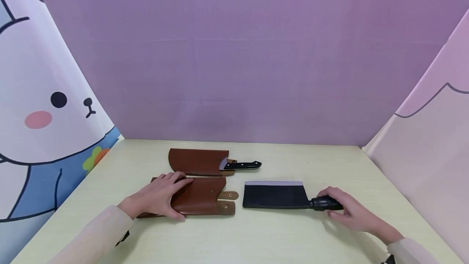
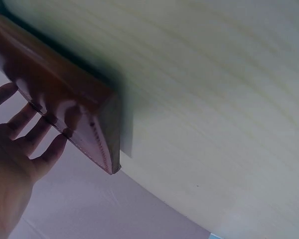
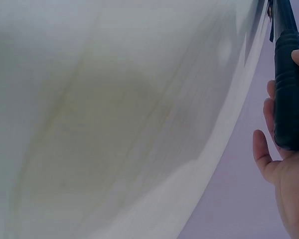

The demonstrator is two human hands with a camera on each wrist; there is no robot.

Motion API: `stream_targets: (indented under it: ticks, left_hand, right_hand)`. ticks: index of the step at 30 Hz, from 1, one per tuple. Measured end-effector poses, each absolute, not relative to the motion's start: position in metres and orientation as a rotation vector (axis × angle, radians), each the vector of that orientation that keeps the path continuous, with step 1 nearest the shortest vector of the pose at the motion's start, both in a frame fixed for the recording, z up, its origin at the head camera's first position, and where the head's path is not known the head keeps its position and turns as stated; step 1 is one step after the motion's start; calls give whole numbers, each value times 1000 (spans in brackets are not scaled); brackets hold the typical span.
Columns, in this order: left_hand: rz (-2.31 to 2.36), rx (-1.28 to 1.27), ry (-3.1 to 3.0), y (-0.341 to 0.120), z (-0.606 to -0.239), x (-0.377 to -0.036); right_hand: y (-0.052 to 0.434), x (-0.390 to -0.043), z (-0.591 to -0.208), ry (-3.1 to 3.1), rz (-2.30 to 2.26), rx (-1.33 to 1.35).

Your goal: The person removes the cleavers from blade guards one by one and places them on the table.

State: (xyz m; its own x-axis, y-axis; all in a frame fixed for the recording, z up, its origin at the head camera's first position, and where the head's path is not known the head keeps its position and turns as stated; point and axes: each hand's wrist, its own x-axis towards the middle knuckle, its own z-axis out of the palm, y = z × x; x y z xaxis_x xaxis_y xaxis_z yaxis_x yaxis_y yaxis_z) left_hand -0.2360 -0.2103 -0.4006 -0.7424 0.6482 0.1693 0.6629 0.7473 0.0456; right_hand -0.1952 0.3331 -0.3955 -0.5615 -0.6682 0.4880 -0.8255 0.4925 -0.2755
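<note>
Right of near sheath (image 1: 199,196) | right fingers (image 1: 332,191) clamping cleaver (image 1: 280,198) | left fingers (image 1: 178,184) gripping that sheath | aligning blade with opening seems wise

I find the head view facing forward and down across the table (image 1: 278,235) to the purple backdrop (image 1: 242,60). With it the left wrist view, close and tilted, shares the front sheath (image 1: 201,198); the right, equally close, angle uncertain, shares the black handle (image 1: 325,203).
</note>
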Motion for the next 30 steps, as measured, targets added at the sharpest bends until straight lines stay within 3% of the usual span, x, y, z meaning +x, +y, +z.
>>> stream_targets:
  ticks: [30]
  left_hand:
    - [-226,-1071,-2891,-210,-402,-238]
  right_hand:
    - [342,-207,-404,-2445,914,1363]
